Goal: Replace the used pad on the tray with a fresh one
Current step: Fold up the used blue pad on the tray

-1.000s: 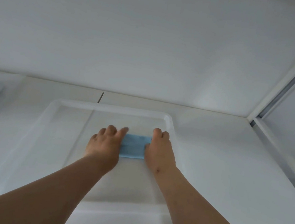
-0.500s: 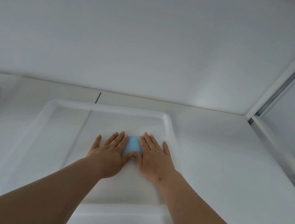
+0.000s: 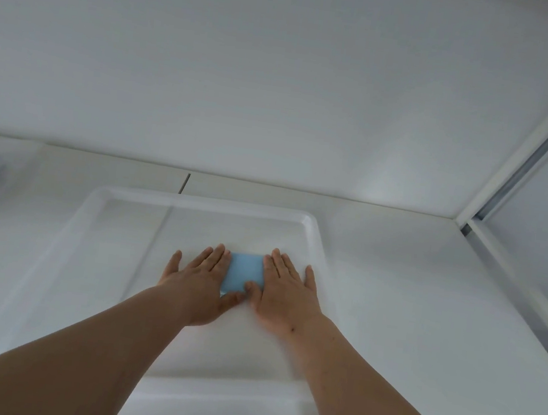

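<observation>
Fingers (image 3: pixel 214 257) of both hands are lying straight and flat, gripping nothing. The left hand (image 3: pixel 199 282) is pressing palm-down on the floor of the white tray (image 3: pixel 204 204), its fingers pointing away from the person and slightly fanned. The right hand (image 3: pixel 284 291) is lying likewise, palm-down, just beside it. Between the two hands a small blue pad (image 3: pixel 244 272) is showing on the tray floor; the inner edges of both hands are touching or overlapping its sides, and the two thumbs are meeting at its near edge, covering its lower corners. The pad's visible part is appearing flat; whether it is folded cannot be told. The pad is sitting in the right half of the tray, nearer the far rim than the near one. A faint straight line is running front to back across the tray floor, left of the left hand. The tray is resting on a white table (image 3: pixel 408 310), which is meeting a plain white wall (image 3: pixel 282 70) behind. A white frame with a dark channel (image 3: pixel 530 159) is running diagonally at the right.
</observation>
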Tool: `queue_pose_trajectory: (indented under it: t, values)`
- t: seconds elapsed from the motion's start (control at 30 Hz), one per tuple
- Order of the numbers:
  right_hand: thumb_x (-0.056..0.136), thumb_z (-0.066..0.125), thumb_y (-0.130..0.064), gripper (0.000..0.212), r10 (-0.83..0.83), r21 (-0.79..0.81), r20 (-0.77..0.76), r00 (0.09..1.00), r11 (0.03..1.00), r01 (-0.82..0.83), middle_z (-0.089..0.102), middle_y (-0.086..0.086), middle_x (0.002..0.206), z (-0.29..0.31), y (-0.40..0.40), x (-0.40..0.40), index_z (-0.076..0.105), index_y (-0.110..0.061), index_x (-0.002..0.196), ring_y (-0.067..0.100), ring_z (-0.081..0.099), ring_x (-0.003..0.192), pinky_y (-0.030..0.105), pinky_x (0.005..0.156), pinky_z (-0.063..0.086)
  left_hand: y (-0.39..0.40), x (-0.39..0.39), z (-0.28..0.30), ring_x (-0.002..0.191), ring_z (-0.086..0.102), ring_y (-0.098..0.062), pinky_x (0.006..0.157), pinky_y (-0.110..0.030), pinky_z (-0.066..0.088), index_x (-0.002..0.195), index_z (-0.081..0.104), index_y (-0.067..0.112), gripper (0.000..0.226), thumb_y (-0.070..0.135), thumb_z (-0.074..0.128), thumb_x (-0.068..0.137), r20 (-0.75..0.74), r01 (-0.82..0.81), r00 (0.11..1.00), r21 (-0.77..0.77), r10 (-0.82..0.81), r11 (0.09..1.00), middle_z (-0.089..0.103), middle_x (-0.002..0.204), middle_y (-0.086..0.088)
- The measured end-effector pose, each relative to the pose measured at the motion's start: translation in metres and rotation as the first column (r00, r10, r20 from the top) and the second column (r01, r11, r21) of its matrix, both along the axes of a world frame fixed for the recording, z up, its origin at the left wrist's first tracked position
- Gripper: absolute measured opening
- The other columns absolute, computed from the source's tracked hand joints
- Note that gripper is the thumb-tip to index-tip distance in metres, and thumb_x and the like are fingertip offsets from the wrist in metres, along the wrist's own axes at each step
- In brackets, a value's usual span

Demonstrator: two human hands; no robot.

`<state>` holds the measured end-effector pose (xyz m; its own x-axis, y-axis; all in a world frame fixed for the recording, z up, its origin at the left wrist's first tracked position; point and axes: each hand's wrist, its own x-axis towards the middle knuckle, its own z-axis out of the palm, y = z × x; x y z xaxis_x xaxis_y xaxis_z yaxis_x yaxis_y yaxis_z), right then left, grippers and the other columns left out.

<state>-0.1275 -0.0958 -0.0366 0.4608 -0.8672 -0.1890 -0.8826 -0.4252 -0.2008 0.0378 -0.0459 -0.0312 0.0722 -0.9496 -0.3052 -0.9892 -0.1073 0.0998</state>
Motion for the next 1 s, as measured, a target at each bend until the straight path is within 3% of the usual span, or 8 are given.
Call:
queue_pose_trajectory:
  t: [0.17, 0.27, 0.33, 0.4, 0.6, 0.8, 0.9, 1.0]
  values:
    - [0.096, 0.026, -0.061, 0.08, 0.006, 0.059, 0.0, 1.0, 0.998, -0.006, -0.005, 0.0, 0.164, 0.008, -0.002, -0.001, 0.002, -0.015, 0.156, 0.012, -0.008, 0.15, 0.051, 0.119, -0.009, 0.0, 0.002, 0.011, 0.15, 0.001, -0.014, 0.12, -0.047, -0.003, 0.155, 0.004, 0.025, 0.115, 0.088, -0.007, 0.059, 0.119, 0.052, 0.992, -0.076, -0.043, 0.996, 0.0, 0.164, 0.003]
    - [0.093, 0.028, -0.067, 0.084, 0.015, 0.079, 0.016, 1.0, 0.997, -0.016, -0.005, -0.002, 0.164, 0.008, -0.002, -0.005, 0.003, -0.018, 0.156, 0.01, -0.008, 0.15, 0.051, 0.12, -0.008, -0.001, 0.006, 0.018, 0.142, 0.027, -0.019, 0.117, -0.038, 0.016, 0.146, 0.033, 0.029, 0.083, 0.079, 0.018, 0.082, 0.241, 0.209, 0.957, -0.198, -0.159, 0.958, 0.027, 0.156, 0.002]
    - [0.091, 0.03, -0.07, 0.087, 0.016, 0.078, 0.027, 1.0, 0.997, -0.018, -0.004, -0.003, 0.164, 0.007, -0.002, -0.005, 0.004, -0.019, 0.156, 0.01, -0.008, 0.15, 0.051, 0.12, -0.007, -0.001, 0.004, 0.02, 0.124, 0.049, -0.02, 0.103, -0.034, 0.036, 0.131, 0.047, 0.028, 0.062, 0.069, 0.029, 0.09, 0.233, 0.25, 0.951, -0.201, -0.202, 0.947, 0.047, 0.139, 0.004]
    - [0.088, 0.031, -0.074, 0.091, 0.013, 0.08, 0.047, 0.999, 0.997, -0.016, -0.003, -0.003, 0.165, 0.007, -0.003, -0.006, 0.005, -0.019, 0.156, 0.01, -0.007, 0.15, 0.051, 0.12, -0.007, 0.002, 0.001, 0.02, 0.111, 0.056, -0.022, 0.088, -0.035, 0.044, 0.121, 0.049, 0.024, 0.049, 0.062, 0.033, 0.094, 0.178, 0.214, 0.967, -0.185, -0.182, 0.959, 0.056, 0.125, 0.002]
    - [0.086, 0.047, -0.066, 0.087, 0.045, 0.053, 0.075, 0.996, 0.997, -0.049, 0.002, -0.001, 0.164, 0.009, -0.002, -0.01, 0.016, -0.021, 0.153, 0.013, -0.003, 0.151, 0.051, 0.12, -0.004, 0.005, -0.001, 0.019, 0.101, 0.059, -0.025, 0.074, -0.033, 0.041, 0.114, 0.042, 0.02, 0.035, 0.05, 0.034, 0.099, 0.074, 0.124, 0.991, -0.257, -0.108, 0.958, 0.058, 0.118, -0.002]
    - [0.095, 0.041, -0.055, 0.061, 0.082, -0.017, 0.113, 0.99, 0.997, -0.08, 0.016, 0.005, 0.162, 0.009, -0.003, -0.012, 0.031, -0.021, 0.144, 0.019, 0.008, 0.15, 0.054, 0.12, 0.005, 0.009, 0.003, 0.016, 0.103, 0.059, -0.019, 0.085, -0.032, 0.047, 0.119, 0.045, 0.027, 0.052, 0.067, 0.045, 0.086, 0.025, 0.096, 0.995, -0.28, -0.093, 0.955, 0.053, 0.125, 0.008]
    - [0.096, 0.038, -0.055, 0.054, 0.079, -0.041, 0.129, 0.989, 0.996, -0.075, 0.023, 0.004, 0.16, 0.008, -0.006, -0.013, 0.037, -0.023, 0.14, 0.02, 0.015, 0.149, 0.053, 0.119, 0.012, 0.009, 0.002, 0.017, 0.121, 0.052, -0.017, 0.098, -0.032, 0.043, 0.138, 0.04, 0.035, 0.05, 0.053, 0.046, 0.092, -0.016, 0.061, 0.998, -0.258, -0.068, 0.964, 0.041, 0.145, 0.011]
    - [0.096, 0.039, -0.052, 0.049, 0.122, -0.101, 0.116, 0.986, 0.989, -0.11, 0.035, 0.004, 0.155, 0.006, -0.008, -0.015, 0.043, -0.023, 0.135, 0.021, 0.028, 0.143, 0.049, 0.116, 0.021, 0.007, 0.0, 0.017, 0.124, 0.051, -0.017, 0.1, -0.03, 0.042, 0.139, 0.042, 0.038, 0.041, 0.034, 0.04, 0.098, -0.083, 0.0, 0.996, -0.313, -0.027, 0.95, 0.041, 0.147, 0.013]
